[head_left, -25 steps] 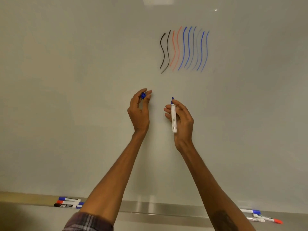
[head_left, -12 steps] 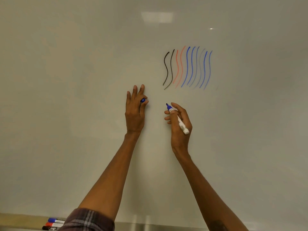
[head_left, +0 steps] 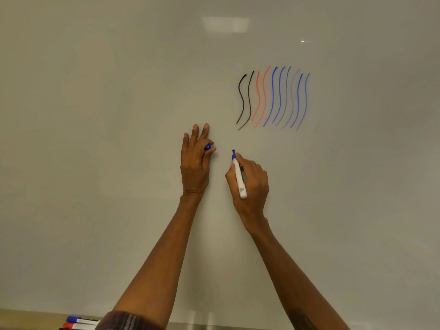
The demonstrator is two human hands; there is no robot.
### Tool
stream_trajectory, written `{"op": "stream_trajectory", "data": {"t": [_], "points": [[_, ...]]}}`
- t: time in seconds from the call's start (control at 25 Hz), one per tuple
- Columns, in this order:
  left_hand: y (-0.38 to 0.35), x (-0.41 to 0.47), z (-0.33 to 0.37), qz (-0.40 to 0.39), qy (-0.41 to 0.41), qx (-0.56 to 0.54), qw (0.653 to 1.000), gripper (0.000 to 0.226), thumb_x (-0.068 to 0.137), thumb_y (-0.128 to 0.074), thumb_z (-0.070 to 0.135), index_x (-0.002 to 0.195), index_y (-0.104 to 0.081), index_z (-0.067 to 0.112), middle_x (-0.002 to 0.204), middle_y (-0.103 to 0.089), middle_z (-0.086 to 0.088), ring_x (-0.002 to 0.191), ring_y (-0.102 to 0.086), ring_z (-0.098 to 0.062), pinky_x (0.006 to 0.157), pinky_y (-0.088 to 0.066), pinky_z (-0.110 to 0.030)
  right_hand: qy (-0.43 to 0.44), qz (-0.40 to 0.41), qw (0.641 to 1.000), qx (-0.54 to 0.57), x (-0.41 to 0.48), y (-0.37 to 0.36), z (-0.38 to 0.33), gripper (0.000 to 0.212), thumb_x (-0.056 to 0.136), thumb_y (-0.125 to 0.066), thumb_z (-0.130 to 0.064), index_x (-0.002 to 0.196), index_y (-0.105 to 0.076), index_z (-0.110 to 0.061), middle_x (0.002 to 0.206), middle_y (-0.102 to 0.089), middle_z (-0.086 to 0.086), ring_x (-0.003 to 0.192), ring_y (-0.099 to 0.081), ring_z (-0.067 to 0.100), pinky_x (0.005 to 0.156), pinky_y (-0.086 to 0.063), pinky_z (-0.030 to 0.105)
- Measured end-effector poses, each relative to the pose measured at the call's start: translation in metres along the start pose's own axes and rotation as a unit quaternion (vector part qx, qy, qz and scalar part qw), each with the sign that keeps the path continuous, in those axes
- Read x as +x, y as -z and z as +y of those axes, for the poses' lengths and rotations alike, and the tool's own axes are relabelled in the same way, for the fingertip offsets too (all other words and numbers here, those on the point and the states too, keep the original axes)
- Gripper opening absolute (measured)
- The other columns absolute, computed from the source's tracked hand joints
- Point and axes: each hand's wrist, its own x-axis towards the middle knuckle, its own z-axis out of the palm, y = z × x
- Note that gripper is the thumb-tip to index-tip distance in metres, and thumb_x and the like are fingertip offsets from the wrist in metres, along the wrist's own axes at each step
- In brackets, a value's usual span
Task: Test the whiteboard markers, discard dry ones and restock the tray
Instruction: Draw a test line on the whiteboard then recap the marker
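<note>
Testing a blue marker is the step in hand. The right hand grips its white barrel with curled fingers, the uncapped tip aimed toward 11 o'clock and close to the whiteboard; whether it touches cannot be told. The left hand pinches the blue cap between thumb and forefinger, with the other fingers straight toward 12 o'clock.

A row of wavy test lines in black, red and blue, one of them faint, sits at 1 o'clock from the hands. Spare markers lie at 7 o'clock, at the bottom edge.

The next move likely calls for carrying the tip to bare board beside the last line and drawing one even stroke.

Half a second ago the marker leaned toward 10 o'clock; it now stands more upright. A second ago the left fingers were curled over the cap.
</note>
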Motion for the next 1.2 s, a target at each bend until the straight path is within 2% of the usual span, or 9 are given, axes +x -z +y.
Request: {"op": "stream_trajectory", "data": {"t": [0.16, 0.28, 0.4, 0.56, 0.76, 0.84, 0.96, 1.08, 1.2], "points": [[0.000, -0.001, 0.001, 0.005, -0.011, 0.002, 1.000, 0.037, 0.103, -0.048, 0.024, 0.128, -0.060, 0.000, 0.148, -0.048, -0.007, 0.147, -0.026, -0.012, 0.123, -0.019, -0.037, -0.023, -0.035, 0.999, 0.014, -0.039, 0.010, -0.004, 0.023, 0.085, -0.069, -0.018, 0.101, -0.070, -0.003, 0.075, -0.068, 0.007, 0.061, -0.061, 0.018, 0.051, -0.052, 0.038], [0.000, -0.002, 0.004, 0.018, -0.017, -0.005, 1.000, 0.032, 0.101, -0.050, 0.022, 0.128, -0.058, 0.006, 0.149, -0.042, 0.003, 0.148, -0.024, -0.007, 0.123, -0.020, -0.038, -0.089, 0.002, 0.994, 0.068, -0.001, 0.016, -0.005, 0.022, 0.087, -0.068, -0.015, 0.108, -0.071, -0.006, 0.083, -0.070, 0.005, 0.070, -0.063, 0.020, 0.060, -0.054, 0.042], [0.002, 0.000, 0.007, 0.030, -0.021, -0.015, 0.999, 0.032, 0.100, -0.052, 0.022, 0.130, -0.055, 0.009, 0.149, -0.039, 0.010, 0.148, -0.022, -0.003, 0.123, -0.021, -0.036, -0.084, 0.037, 0.993, 0.076, 0.042, 0.017, 0.001, 0.023, 0.091, -0.066, -0.014, 0.111, -0.069, -0.004, 0.087, -0.070, 0.007, 0.074, -0.064, 0.021, 0.064, -0.055, 0.040], [0.001, -0.001, 0.005, 0.012, -0.010, -0.008, 1.000, 0.028, 0.101, -0.051, 0.022, 0.122, -0.062, 0.006, 0.147, -0.049, -0.005, 0.146, -0.030, -0.014, 0.123, -0.021, -0.038, -0.032, -0.006, 0.999, 0.029, 0.019, 0.016, 0.008, 0.022, 0.090, -0.068, -0.012, 0.110, -0.069, -0.005, 0.082, -0.067, 0.006, 0.069, -0.062, 0.019, 0.059, -0.053, 0.039], [0.008, -0.002, 0.011, -0.016, 0.003, -0.014, 1.000, 0.031, 0.103, -0.048, 0.026, 0.120, -0.063, 0.005, 0.148, -0.047, -0.007, 0.147, -0.028, -0.018, 0.124, -0.017, -0.038, -0.112, -0.094, 0.984, 0.106, -0.055, 0.024, -0.001, 0.014, 0.090, -0.065, -0.013, 0.103, -0.070, -0.008, 0.077, -0.064, 0.001, 0.063, -0.059, 0.016, 0.056, -0.053, 0.040], [0.011, -0.006, 0.018, -0.027, 0.036, -0.037, 0.998, 0.031, 0.102, -0.049, 0.025, 0.123, -0.062, 0.006, 0.151, -0.044, -0.003, 0.149, -0.024, -0.013, 0.124, -0.015, -0.038, -0.205, -0.141, 0.944, 0.216, -0.063, 0.029, -0.006, 0.016, 0.089, -0.065, -0.013, 0.104, -0.070, -0.008, 0.086, -0.069, 0.005, 0.072, -0.065, 0.016, 0.066, -0.058, 0.040], [0.021, -0.023, 0.031, -0.038, 0.132, -0.098, 0.986, 0.042, 0.100, -0.054, 0.022, 0.141, -0.051, 0.013, 0.152, -0.036, 0.010, 0.148, -0.023, -0.003, 0.123, -0.019, -0.033, -0.405, -0.190, 0.803, 0.395, -0.058, 0.038, -0.014, 0.018, 0.094, -0.064, -0.013, 0.111, -0.066, -0.008, 0.096, -0.072, 0.013, 0.080, -0.070, 0.025, 0.074, -0.059, 0.036], [0.038, -0.048, 0.040, 0.002, 0.207, -0.146, 0.967, 0.027, 0.099, -0.058, 0.020, 0.123, -0.066, 0.012, 0.132, -0.062, 0.002, 0.127, -0.055, -0.013, 0.111, -0.043, -0.038, -0.509, -0.165, 0.703, 0.469, -0.056, 0.044, -0.026, 0.018, 0.094, -0.062, -0.010, 0.111, -0.067, -0.005, 0.099, -0.072, 0.019, 0.086, -0.071, 0.030, 0.082, -0.059, 0.038], [0.059, -0.071, 0.051, 0.085, 0.384, -0.234, 0.889, 0.018, 0.099, -0.057, 0.026, 0.112, -0.071, 0.024, 0.108, -0.074, 0.000, 0.105, -0.068, -0.013, 0.098, -0.053, -0.035, -0.535, -0.171, 0.634, 0.532, -0.064, 0.044, -0.045, 0.024, 0.097, -0.056, -0.010, 0.118, -0.065, -0.002, 0.105, -0.072, 0.019, 0.093, -0.071, 0.032, 0.084, -0.059, 0.035]]}}
